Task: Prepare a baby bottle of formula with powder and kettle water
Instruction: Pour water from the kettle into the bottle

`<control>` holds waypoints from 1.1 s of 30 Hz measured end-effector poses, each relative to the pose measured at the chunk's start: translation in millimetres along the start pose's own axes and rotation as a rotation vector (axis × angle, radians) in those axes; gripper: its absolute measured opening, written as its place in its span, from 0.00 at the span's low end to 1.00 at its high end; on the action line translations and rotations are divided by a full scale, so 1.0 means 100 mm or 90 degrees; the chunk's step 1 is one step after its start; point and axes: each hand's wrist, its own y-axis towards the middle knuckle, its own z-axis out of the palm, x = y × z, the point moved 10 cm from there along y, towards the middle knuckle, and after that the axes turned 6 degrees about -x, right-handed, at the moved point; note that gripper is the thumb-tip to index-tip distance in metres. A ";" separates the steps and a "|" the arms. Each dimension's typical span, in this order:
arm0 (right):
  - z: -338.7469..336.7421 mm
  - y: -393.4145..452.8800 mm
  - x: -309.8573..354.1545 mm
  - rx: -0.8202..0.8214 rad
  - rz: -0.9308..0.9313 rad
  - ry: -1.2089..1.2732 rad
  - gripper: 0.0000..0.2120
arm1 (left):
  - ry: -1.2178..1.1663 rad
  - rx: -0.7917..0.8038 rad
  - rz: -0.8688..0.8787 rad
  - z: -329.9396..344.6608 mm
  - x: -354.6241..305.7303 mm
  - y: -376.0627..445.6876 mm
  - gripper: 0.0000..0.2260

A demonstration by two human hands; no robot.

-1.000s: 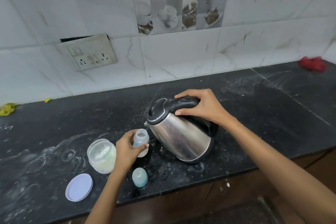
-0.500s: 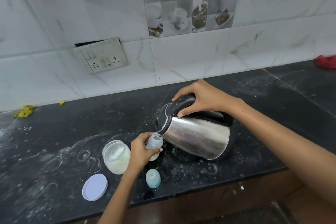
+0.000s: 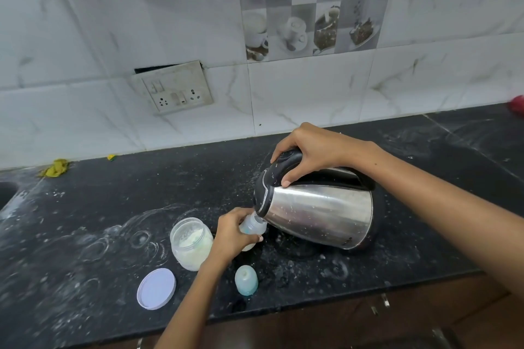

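Tilting steel kettle [image 3: 317, 215] over small translucent bottle [image 3: 252, 226].

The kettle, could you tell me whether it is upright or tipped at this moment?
Tipped: the kettle leans steeply, spout at the mouth of the bottle, its base raised at the right.

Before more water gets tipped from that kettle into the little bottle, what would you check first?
1. Kettle spout at the bottle mouth: ok, the two meet.
2. Left hand gripping the bottle: ok.
3. Right hand gripping the kettle handle: ok.
4. Bottle cap out of the way: ok, standing on the counter.
5. Powder jar safe from splashes: not ok, open, its lid lying apart.
6. Water level in bottle: cannot tell.
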 end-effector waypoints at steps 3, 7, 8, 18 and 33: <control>-0.01 0.03 0.00 0.005 -0.001 0.000 0.22 | -0.023 0.008 -0.030 0.02 0.03 0.01 0.27; 0.00 0.08 0.02 0.022 -0.003 -0.005 0.21 | -0.019 0.012 -0.035 0.04 0.02 0.02 0.23; 0.01 0.09 0.02 0.028 -0.003 -0.011 0.21 | -0.016 0.014 -0.031 0.04 0.01 0.02 0.22; -0.02 0.16 0.08 0.047 0.001 -0.021 0.19 | -0.001 0.034 -0.017 0.04 -0.02 0.06 0.21; -0.06 0.19 0.17 0.066 0.007 -0.014 0.16 | -0.007 0.062 -0.013 0.06 -0.05 0.07 0.21</control>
